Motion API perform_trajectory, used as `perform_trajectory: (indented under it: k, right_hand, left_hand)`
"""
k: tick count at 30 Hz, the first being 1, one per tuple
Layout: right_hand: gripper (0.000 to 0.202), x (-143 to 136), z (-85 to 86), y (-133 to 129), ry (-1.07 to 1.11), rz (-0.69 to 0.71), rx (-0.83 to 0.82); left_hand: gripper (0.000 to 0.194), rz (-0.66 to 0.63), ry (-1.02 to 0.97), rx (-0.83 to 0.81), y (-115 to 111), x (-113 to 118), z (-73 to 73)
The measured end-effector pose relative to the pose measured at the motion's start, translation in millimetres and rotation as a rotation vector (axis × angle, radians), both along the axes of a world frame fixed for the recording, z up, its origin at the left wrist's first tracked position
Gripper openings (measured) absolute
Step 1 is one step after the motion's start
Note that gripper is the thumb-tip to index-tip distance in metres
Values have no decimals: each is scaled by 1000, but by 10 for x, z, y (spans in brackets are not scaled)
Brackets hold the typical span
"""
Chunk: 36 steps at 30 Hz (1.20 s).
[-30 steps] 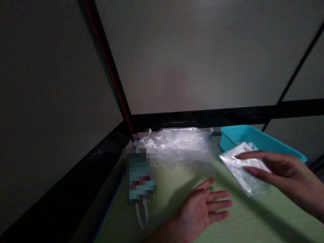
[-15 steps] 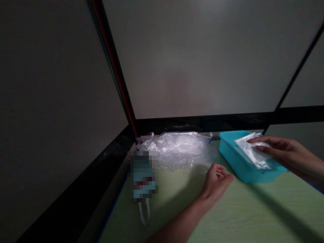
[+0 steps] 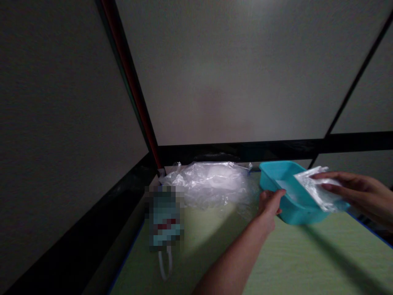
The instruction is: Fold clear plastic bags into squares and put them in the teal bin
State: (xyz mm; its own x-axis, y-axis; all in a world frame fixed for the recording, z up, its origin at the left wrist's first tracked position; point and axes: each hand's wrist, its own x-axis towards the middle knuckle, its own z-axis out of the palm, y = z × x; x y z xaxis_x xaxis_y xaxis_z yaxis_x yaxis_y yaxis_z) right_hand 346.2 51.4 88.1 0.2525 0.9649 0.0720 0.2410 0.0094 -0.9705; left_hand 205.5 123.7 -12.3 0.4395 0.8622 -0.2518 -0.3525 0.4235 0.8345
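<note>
Head view, left hand [image 3: 270, 205] curled at turquoise basin's [image 3: 302, 215] rim, right hand [image 3: 353, 190] pinching folded clear plastic [image 3: 319, 190]

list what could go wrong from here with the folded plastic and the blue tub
The folded plastic is pinched between fingertips of the right hand, so it might slip or unfold. The blue tub appears close to the table's blue edge; a push from the left hand at its side could shift it over.
</note>
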Motion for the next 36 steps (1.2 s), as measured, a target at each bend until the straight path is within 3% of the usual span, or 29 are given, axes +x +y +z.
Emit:
perform_trajectory:
  k: [5, 13, 17, 20, 27, 33, 36]
  right_hand:
    - [33, 23, -17, 10, 26, 1, -13]
    - [38, -79, 133, -17, 36, -34, -23]
    - [44, -129, 230, -88, -73, -48, -31]
    - [43, -118, 230, -142, -235, 19, 31]
    - [37, -294, 141, -254, -383, 133, 96]
    - [17, -669, 186, -306, -498, 363, 185]
    - [15, -772, 193, -316, -554, 392, 232]
  left_hand:
    - [17, 10, 137, 45, 2, 56, 145]
    - [13, -1, 51, 55, -111, 66, 282]
    - [18, -84, -3, 93, -234, -224, 374]
    - [13, -151, -24, 103, -382, -541, 424]
    - [19, -166, -77, 68, -761, -1191, 371]
    - [23, -154, -138, 76, -846, -1404, 287]
    - [27, -165, -175, 103, -844, -1440, 251]
